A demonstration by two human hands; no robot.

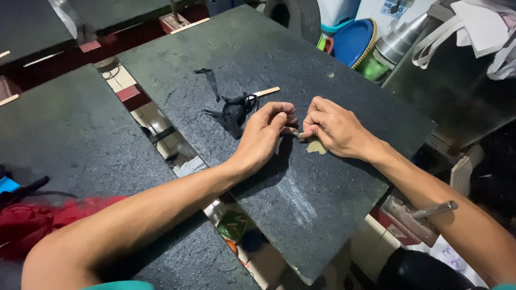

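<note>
My left hand [267, 131] and my right hand [334, 128] meet over the middle of a dark rough board [301, 182]. Together they pinch a small pale stick-like piece [300, 134] between their fingertips. Under my right hand a small yellowish patch [317, 146] lies on the board. A black scrap of fabric with a strap [232, 110] sits just left of my left hand, and a thin wooden stick [267, 91] lies beside it.
A second dark board [75, 139] lies to the left across a gap showing the tiled floor. Red cloth [32, 223] rests on its near left. Blue plates [352, 40], a metal cone [398, 40] and a tyre [295, 16] stand behind. A metal handle [434, 209] sticks out lower right.
</note>
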